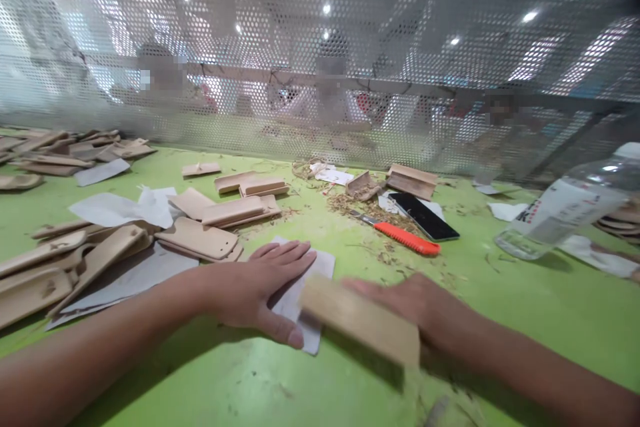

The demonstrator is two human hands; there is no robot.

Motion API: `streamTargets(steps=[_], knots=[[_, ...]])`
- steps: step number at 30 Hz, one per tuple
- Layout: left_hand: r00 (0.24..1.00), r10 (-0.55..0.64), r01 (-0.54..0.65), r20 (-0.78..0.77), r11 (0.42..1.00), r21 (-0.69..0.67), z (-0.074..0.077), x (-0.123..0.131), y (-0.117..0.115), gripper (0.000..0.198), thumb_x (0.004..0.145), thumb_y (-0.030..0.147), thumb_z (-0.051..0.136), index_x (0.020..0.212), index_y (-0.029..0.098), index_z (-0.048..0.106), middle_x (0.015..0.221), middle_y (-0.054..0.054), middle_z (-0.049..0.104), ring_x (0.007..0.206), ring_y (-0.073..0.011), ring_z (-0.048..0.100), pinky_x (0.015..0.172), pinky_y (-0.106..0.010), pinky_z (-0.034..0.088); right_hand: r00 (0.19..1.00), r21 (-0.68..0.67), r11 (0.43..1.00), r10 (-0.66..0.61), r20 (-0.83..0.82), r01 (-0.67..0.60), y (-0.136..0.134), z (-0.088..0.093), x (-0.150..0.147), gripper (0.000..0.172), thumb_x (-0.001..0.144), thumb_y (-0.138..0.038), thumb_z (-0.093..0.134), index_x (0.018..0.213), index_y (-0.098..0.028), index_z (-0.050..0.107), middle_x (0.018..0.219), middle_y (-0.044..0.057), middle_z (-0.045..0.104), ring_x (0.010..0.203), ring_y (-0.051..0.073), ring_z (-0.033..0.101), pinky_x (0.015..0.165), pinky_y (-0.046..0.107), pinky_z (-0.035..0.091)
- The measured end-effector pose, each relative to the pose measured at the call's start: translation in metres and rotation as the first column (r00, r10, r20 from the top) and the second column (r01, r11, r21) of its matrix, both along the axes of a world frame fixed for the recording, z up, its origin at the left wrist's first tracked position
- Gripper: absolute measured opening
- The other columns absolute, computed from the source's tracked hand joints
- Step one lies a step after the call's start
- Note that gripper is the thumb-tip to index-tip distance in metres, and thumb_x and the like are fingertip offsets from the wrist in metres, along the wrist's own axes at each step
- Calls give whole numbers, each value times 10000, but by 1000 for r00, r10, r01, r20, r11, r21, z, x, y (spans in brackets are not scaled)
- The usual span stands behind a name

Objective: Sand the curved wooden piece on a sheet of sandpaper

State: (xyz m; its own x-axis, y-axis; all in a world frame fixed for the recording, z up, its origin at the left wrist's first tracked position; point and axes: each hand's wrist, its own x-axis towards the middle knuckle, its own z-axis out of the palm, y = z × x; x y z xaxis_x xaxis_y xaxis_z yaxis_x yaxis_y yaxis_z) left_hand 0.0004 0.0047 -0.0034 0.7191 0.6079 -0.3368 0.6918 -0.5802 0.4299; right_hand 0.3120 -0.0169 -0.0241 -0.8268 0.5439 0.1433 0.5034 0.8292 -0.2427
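My left hand point(260, 287) lies flat, fingers spread, pressing a grey sheet of sandpaper point(300, 300) onto the green table point(540, 320). My right hand point(415, 303) grips a flat wooden piece point(360, 320), blurred by motion, with one end over the sheet's right edge. Fine wood dust lies on the table below that piece.
Piles of similar wooden pieces point(200, 237) and paper sheets lie to the left and behind. An orange-handled utility knife point(405, 238), a black phone point(425, 217), wood shavings and a tilted plastic bottle point(560, 213) sit farther right. A perforated metal screen point(320, 47) closes the back; other people work behind it.
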Motion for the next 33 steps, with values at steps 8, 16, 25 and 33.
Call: streamTargets(steps=[8,16,25,33], knots=[[999,10,-9,-54,1000,9,4,3,-1,1159,884,732,660,1689,164,48,1726,-152,-16,1591,-356,-24,1273,-544,65,1000,-61,998,13,7,-12,-2,2,2,606,888,-238,525,1489,-171,571,628,5,728,474,154,596,498,258,360],[994,89,-103,69,966,239,-3,4,1,926,949,818,484,1615,183,382,1652,-187,376,1473,-442,356,1189,-583,268,694,-802,561,-662,-284,206,-3,14,-10,363,930,-574,623,833,-224,624,489,-60,483,398,113,359,419,240,276],[984,4,-67,179,936,346,2,8,7,505,1047,570,545,1424,239,599,1526,-122,536,1384,-352,471,1140,-468,358,520,-961,236,-808,-277,-145,-7,14,-1,557,900,-555,618,526,-247,344,392,-112,212,363,66,135,425,275,144],[983,-21,-34,185,956,292,-1,8,-2,700,995,707,556,1501,223,543,1507,-161,530,1348,-396,485,1110,-482,392,485,-960,180,-834,-264,-213,-8,14,-1,543,892,-532,644,520,-232,385,401,-105,243,371,62,136,426,271,127]])
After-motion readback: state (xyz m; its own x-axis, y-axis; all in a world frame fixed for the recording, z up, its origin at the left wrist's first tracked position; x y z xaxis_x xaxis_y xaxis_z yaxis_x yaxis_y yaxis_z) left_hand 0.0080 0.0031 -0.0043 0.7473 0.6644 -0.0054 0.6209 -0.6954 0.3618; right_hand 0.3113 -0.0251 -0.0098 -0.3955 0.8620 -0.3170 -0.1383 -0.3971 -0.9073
